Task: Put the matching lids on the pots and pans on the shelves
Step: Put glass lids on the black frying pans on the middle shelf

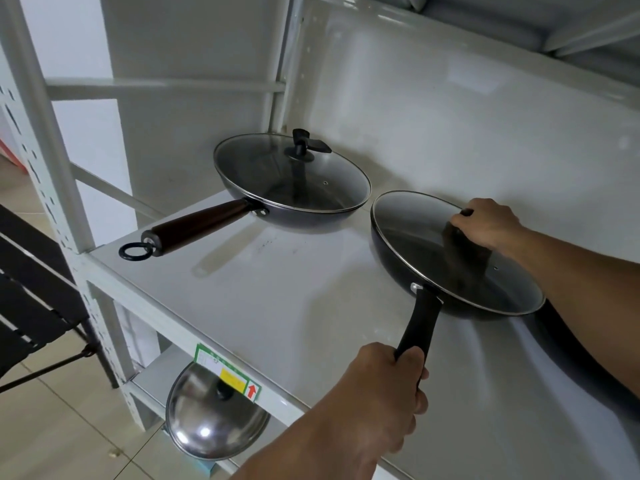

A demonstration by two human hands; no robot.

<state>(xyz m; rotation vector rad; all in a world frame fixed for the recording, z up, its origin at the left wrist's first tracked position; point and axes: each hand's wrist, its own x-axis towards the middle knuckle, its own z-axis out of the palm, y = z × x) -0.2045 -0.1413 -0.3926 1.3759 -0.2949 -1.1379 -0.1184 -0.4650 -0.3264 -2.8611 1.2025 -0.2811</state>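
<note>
A black frying pan (394, 251) sits on the white shelf (294, 306) at the right, covered by a glass lid (415, 230). My right hand (488, 223) grips the lid's knob from above. My left hand (388, 393) is closed around the pan's black handle (420, 320) near the shelf's front edge. To the left and further back stands a dark wok (294, 209) with a brown wooden handle (197, 226), and its own glass lid (287, 171) with a black knob rests on it.
A steel domed lid (207, 417) with a black knob shows on the lower shelf, under the front edge. White perforated uprights (45, 168) frame the rack at left. A black folding chair (38, 306) stands on the tiled floor at far left.
</note>
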